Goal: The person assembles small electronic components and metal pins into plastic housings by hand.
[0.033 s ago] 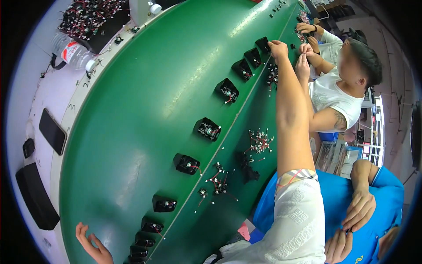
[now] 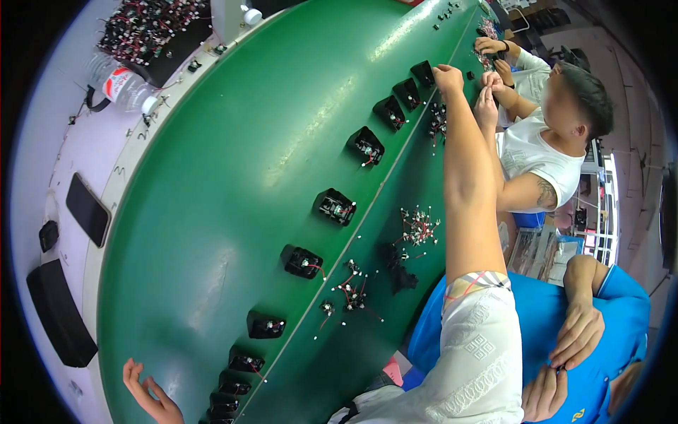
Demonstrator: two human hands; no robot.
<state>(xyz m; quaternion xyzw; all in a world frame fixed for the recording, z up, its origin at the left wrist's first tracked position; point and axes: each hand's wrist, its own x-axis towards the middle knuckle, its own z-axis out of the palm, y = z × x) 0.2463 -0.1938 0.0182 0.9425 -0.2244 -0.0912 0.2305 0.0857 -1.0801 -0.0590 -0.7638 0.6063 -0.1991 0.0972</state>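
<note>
My right arm stretches far across the green work surface. At its end my right hand is closed, its fingertips on the edge of a black plastic housing. My left hand is over the near left of the surface, fingers apart and nothing in it. Several similar black housings stand in a curved row, among them one in the middle, one nearer and one close to my left hand. Small parts and red wires show inside some of them.
Piles of small wired parts lie right of the row. A phone, a black bar-shaped object and a plastic bottle rest on the left ledge. Co-workers in white and blue sit at the right.
The whole view has shifted very slightly. Both my hands keep the same places and poses.
</note>
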